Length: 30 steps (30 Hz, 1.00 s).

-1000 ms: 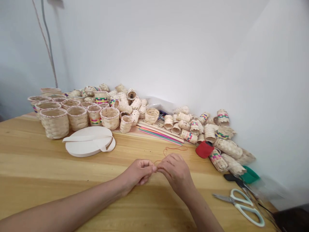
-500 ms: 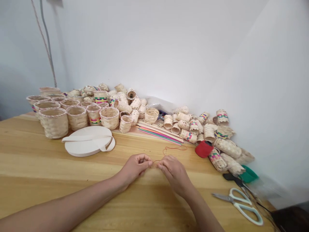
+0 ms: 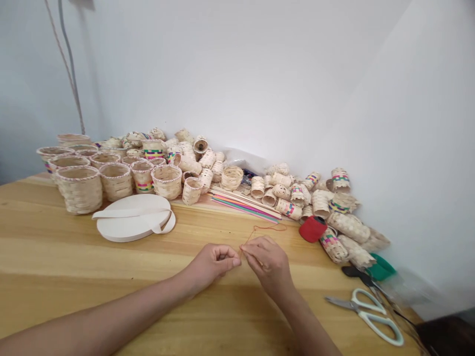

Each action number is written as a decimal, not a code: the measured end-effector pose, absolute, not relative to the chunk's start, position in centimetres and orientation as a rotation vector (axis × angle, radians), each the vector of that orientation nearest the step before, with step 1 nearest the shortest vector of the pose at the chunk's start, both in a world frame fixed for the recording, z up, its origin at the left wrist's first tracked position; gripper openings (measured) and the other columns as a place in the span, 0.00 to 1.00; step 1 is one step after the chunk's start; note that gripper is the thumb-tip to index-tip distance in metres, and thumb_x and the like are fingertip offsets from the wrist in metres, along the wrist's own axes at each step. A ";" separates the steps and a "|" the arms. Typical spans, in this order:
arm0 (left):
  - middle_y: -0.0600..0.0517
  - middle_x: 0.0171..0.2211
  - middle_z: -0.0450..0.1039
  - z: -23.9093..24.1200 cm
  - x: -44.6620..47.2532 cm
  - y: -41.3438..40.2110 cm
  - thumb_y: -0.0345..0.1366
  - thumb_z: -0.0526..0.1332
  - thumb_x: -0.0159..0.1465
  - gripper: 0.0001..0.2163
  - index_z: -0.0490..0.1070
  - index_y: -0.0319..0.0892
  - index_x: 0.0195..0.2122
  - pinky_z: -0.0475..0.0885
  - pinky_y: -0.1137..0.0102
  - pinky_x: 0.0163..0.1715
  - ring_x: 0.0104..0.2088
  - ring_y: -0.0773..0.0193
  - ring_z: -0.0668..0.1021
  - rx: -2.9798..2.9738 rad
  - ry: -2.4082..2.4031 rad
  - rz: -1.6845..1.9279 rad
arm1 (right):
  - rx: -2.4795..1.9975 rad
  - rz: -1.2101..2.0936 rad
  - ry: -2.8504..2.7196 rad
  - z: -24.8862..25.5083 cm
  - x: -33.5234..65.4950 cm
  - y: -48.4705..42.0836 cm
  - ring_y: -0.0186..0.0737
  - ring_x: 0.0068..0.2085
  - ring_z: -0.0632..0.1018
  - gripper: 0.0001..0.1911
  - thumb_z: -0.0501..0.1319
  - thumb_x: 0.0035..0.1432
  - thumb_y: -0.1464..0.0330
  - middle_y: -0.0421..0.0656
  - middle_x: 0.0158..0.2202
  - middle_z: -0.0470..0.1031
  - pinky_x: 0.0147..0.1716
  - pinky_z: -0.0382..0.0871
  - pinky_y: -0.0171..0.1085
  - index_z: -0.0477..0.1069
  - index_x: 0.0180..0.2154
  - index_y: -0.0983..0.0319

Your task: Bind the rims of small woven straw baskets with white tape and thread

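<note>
Over the middle of the wooden table, my left hand [image 3: 218, 262] and my right hand [image 3: 267, 262] almost meet at the fingertips. My right thumb and forefinger pinch a thin red thread [image 3: 264, 227]. From there it runs back over the tabletop in a loose curve toward a red thread spool [image 3: 312, 229]. A short length of thread shows in the small gap between the hands. The left thumb and forefinger are pinched together at its end; whether a needle is there is too small to make out.
Rimmed woven baskets [image 3: 78, 190] stand at the left, beside a flat white tape roll [image 3: 129, 225]. Many small woven baskets [image 3: 284, 193] are heaped along the wall. Coloured strips [image 3: 245, 206] lie before them. White-handled scissors [image 3: 365, 309] and a green spool [image 3: 381, 268] are at the right.
My left hand has tilted and shifted slightly right and down. The thread between my hands, earlier a small arch, now runs more upright at my right fingertips.
</note>
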<state>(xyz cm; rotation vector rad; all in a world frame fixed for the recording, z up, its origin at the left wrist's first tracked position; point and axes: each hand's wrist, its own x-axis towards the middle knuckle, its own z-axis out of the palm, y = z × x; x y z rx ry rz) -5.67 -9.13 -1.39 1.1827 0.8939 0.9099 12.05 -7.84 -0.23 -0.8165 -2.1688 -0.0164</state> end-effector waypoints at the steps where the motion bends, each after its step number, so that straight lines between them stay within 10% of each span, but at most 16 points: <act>1: 0.62 0.12 0.54 -1.3 -5.8 -9.0 0.54 0.68 0.44 0.22 0.69 0.38 0.23 0.45 0.74 0.17 0.15 0.75 0.54 1.178 0.901 0.922 | -0.829 -0.059 -2.198 -0.2 12.1 -7.9 0.39 0.33 0.73 0.09 0.57 0.61 0.73 0.43 0.30 0.77 0.32 0.66 0.37 0.76 0.35 0.59; 30: 0.62 0.14 0.55 -1.3 -6.2 -8.3 0.51 0.63 0.47 0.18 0.68 0.39 0.24 0.47 0.74 0.20 0.18 0.73 0.55 1.216 1.045 1.000 | -0.867 -0.069 -2.279 -0.3 11.9 -8.3 0.41 0.36 0.69 0.06 0.57 0.62 0.69 0.43 0.31 0.71 0.36 0.63 0.38 0.66 0.31 0.61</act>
